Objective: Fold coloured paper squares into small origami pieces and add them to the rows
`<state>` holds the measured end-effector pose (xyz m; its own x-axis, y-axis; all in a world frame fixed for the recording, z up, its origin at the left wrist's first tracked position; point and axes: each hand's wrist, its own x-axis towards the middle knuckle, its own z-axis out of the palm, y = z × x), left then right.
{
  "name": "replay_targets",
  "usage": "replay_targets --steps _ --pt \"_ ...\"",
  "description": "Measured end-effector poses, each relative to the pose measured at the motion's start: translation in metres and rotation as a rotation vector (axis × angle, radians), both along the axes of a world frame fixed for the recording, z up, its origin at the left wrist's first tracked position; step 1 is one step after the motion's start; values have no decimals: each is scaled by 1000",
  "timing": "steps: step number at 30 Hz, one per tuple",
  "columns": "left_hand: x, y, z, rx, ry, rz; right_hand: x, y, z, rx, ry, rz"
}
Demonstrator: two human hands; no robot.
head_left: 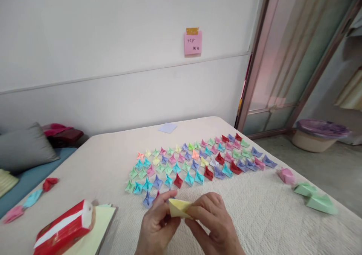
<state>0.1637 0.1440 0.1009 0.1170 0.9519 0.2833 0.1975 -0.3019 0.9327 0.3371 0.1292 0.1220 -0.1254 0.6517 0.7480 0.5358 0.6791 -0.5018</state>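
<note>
A folded piece of yellow paper [178, 208] is held up near the bottom middle of the head view, between my two hands. My left hand [158, 223] pinches its left end, thumb below and fingers behind. My right hand [212, 219] grips the right end between thumb and fingers. The paper has a raised, pointed left side and an open fold along the top. Just beyond my hands, rows of small folded paper boats [168, 168] in many colours stand on the bed; my left fingers hide part of the nearest row.
A red and white packet [66, 226] lies on pale yellow sheets [100, 225] at the left. Larger green paper boats [321, 203] sit along the right edge. A lilac square sheet [167, 127] rests at the back. A pink note [193, 43] is taped to the wall.
</note>
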Motion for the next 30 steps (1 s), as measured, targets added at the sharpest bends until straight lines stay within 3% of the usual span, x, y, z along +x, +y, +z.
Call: replay_targets --steps 3,7,11,14,17,19,24,30 --pt "0 2 1 1 -55 -120 2 2 -4 -180 90 49" --pt "-1 3 4 12 -62 -234 4 4 -8 -603 374 122" --pt "-1 0 8 -129 -108 -350 4 6 -13 -899 712 267" --pt "3 -3 9 -325 -357 -394 4 6 -15 -1085 906 391" --pt "9 -5 9 -541 -674 -353 2 6 -17 -1165 1050 488" --pt "12 -4 9 -633 -773 -319 -1 6 -20 -1192 1125 535" --pt "11 -2 7 -718 -785 -317 -5 7 -28 -1291 1168 684" --pt "3 1 4 -842 -846 -338 -5 9 -34 -1312 1303 721"
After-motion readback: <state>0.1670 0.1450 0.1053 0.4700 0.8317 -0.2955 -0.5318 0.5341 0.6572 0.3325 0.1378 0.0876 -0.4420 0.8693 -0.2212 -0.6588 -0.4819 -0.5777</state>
